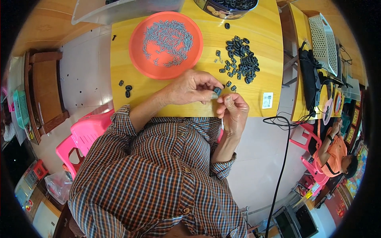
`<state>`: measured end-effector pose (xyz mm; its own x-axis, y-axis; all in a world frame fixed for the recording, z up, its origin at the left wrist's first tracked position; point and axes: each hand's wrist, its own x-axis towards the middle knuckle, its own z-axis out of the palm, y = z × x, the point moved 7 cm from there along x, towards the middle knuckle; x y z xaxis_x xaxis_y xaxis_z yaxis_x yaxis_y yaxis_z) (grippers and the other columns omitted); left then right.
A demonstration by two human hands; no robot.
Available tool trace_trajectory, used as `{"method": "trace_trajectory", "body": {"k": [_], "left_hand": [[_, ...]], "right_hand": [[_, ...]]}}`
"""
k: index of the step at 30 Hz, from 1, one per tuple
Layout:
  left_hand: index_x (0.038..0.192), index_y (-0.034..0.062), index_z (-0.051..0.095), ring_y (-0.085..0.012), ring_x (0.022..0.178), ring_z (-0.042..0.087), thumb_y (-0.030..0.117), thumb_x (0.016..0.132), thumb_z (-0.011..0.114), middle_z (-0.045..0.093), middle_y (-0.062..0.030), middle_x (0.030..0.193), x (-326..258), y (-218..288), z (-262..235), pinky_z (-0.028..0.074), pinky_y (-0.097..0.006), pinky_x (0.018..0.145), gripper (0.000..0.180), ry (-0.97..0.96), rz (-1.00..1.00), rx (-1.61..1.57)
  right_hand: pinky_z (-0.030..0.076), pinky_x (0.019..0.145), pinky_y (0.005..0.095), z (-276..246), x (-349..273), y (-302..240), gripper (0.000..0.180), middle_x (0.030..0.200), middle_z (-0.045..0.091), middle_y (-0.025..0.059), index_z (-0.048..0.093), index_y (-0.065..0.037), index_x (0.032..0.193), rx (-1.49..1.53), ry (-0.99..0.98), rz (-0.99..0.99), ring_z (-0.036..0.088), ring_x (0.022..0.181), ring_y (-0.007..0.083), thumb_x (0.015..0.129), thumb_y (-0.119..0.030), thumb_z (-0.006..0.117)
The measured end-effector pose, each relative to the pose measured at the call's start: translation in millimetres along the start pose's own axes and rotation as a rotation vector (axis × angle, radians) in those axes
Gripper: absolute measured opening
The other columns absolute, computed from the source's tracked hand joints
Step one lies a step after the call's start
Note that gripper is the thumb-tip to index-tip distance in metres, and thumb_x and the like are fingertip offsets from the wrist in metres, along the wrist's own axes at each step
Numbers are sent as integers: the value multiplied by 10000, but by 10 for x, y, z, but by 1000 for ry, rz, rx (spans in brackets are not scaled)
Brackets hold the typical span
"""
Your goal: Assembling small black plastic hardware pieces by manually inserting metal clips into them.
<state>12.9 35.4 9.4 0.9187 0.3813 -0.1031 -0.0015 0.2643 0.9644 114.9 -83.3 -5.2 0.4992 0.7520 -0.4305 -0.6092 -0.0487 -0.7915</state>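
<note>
Near the front edge of the yellow table (206, 47), my left hand (189, 88) pinches a small black plastic part (217, 91) between thumb and fingers. My right hand (233, 109) is closed beside that part, thumb and fingertips pressed together. Whatever those right fingertips hold is too small to make out. Just beyond my hands lies a pile of black oval two-hole parts (248, 63), with smaller black pieces scattered at its left side. An orange-red round tray (135, 49) holding many small silver screws (174, 39) sits behind my left hand.
A round tin (222, 12) of black parts and a clear plastic bin (131, 12) stand at the back. Two black parts (127, 91) lie at left, a white label (267, 100) at right. Pink chairs (89, 129) and a hanging black cable (283, 158) flank me. Another person (331, 154) sits far right.
</note>
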Motion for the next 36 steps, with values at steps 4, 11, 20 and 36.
{"method": "trace_trajectory", "body": {"k": [4,11,20,36], "left_hand": [[1030,17,638,-69,670,577,6,815,638,578,-5,792,-117,31,-96,490,-246,558,216,116,89,330],[1020,7,631,-209,651,568,-15,752,636,545,-93,787,-299,107,-8,472,-320,570,269,179,240,846],[1091,0,610,-263,686,564,-9,762,613,519,-114,795,-340,116,-17,471,-367,588,329,202,200,982],[1126,-13,588,-285,734,573,35,773,613,523,-125,828,-327,108,-57,480,-383,631,357,176,144,988]], "right_hand": [[425,403,191,-154,-46,-69,94,751,649,106,619,23,852,-218,152,-34,573,505,101,859,-66,650],[426,487,184,-83,-132,99,42,649,606,17,627,4,836,-515,120,-43,540,532,59,831,-9,667],[431,507,195,-108,-167,-36,59,649,584,8,615,18,822,-814,223,-305,519,540,47,824,-15,664],[498,540,341,205,-39,-248,114,793,571,116,665,-40,909,-1365,345,-663,605,627,259,797,-55,675]]}}
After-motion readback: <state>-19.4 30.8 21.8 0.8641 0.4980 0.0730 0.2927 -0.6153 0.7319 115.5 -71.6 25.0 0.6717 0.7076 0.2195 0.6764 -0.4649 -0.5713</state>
